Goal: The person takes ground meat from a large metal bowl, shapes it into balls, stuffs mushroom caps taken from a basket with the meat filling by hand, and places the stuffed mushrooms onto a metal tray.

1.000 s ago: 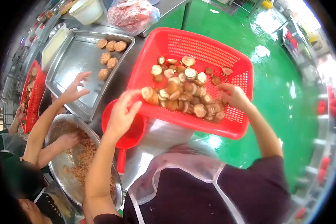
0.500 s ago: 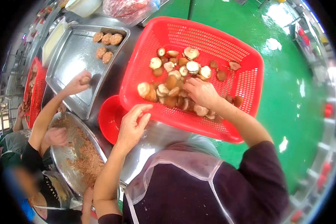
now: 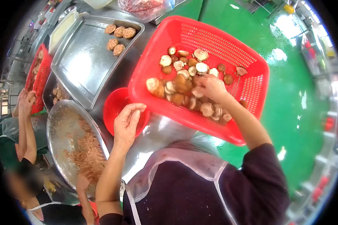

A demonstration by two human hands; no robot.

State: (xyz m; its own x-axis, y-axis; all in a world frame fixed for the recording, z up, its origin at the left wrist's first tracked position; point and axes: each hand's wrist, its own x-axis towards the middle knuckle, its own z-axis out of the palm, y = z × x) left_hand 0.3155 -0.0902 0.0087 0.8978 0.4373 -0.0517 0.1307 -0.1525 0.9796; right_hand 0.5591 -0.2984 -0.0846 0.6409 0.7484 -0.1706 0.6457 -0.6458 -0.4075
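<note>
Brown-capped mushrooms [image 3: 177,99], several showing pale undersides, lie in a large red perforated basket [image 3: 214,33]. My right hand [image 3: 212,89] reaches over the basket's near side, its bent fingers closed around a mushroom [image 3: 197,92] in the pile. Its fingertips are slightly blurred and partly hidden. My left hand [image 3: 126,122] hovers beside the basket's near left corner, over a red bowl [image 3: 114,101]. Its fingers are loosely bent, with the thumb apart from them, and nothing shows in it.
A metal tray [image 3: 77,78] left of the basket bears several meat patties [image 3: 118,32]. Below it stands a metal bowl [image 3: 58,131] of minced meat [image 3: 88,150], where a co-worker's hand [image 3: 82,182] reaches in. Another person's hands [image 3: 26,101] are beside a second red basket [image 3: 43,75].
The view has shifted, moving the tray and basket rightward. My right hand has moved slightly right within the mushrooms. A co-worker's hand holding a patty has left the tray.
</note>
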